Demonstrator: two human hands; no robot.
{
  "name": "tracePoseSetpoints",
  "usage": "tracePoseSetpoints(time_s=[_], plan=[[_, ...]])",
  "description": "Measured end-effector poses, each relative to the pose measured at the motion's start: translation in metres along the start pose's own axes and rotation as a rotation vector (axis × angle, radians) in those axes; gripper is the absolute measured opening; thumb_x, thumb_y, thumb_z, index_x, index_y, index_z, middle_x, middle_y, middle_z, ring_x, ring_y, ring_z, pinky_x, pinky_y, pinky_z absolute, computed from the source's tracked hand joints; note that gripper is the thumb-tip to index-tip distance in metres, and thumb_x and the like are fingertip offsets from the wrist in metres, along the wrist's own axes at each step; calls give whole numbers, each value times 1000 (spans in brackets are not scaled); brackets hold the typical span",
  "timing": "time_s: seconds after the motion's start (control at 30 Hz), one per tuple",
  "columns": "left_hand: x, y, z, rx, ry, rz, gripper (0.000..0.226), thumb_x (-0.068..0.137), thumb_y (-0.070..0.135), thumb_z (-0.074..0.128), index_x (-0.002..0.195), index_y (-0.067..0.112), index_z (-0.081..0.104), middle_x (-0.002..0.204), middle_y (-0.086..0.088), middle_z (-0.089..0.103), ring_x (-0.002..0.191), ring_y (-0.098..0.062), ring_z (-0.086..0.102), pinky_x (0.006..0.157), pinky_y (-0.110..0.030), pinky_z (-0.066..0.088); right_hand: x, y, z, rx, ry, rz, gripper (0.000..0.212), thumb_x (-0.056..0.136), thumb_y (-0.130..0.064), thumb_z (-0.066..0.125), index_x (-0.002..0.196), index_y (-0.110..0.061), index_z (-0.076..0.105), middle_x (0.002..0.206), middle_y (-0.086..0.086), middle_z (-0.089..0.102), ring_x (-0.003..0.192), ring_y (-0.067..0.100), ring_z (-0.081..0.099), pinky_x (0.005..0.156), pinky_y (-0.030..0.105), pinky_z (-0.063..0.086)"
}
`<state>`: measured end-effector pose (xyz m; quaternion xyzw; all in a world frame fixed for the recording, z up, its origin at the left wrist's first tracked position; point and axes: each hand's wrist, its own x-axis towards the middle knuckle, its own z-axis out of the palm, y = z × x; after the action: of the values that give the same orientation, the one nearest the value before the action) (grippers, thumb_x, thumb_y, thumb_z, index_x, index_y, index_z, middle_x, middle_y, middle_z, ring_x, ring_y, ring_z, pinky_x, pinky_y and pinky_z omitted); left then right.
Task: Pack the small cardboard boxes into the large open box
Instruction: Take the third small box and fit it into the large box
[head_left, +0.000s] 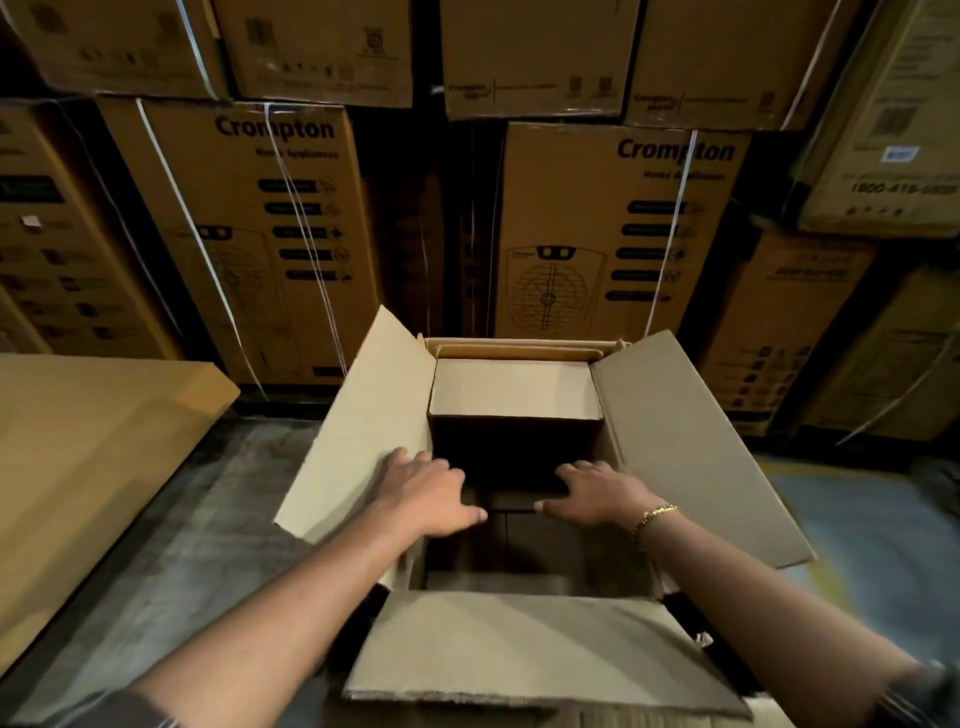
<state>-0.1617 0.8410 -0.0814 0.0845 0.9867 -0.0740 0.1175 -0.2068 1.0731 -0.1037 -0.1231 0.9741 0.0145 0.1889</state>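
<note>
Small plain brown cardboard box (514, 389), top closed, sits inside large open brown cardboard box (691, 441) at its far wall; flaps splayed out. Left hand (431, 488) & right hand (597, 491) reach over the opening by small box's near face, fingers spread, gripping nothing; contact w/ it unclear.

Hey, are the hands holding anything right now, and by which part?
No clear grip. The left hand and right hand lie spread-fingered at the dark near face of the small box inside the large box.
</note>
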Motion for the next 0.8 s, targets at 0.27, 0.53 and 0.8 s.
tracePoseSetpoints(time_s=[0.27,0.53,0.8], plan=[[85,-19,-31,-34,101,-24,68,87,69,51,135,21,58,141,-8,52,134,-30,42,105,-50,33,82,9,-33,205,229,89,90,93,-67,47,160,-19,11,167,17,12,152,42,12,121,55,23],[191,-66,-59,-153,263,-122,86,89,59,60,159,30,20,167,-14,13,149,-39,24,118,-51,25,140,49,-93,193,413,142,85,95,-60,49,162,-27,7,169,13,6,152,41,18,119,54,26],[243,-68,-35,-211,230,-201,97,87,63,63,160,34,6,167,-17,1,134,-37,50,119,-45,27,196,77,-91,156,287,144,88,94,-64,49,161,-32,2,170,9,9,149,40,27,120,53,22]])
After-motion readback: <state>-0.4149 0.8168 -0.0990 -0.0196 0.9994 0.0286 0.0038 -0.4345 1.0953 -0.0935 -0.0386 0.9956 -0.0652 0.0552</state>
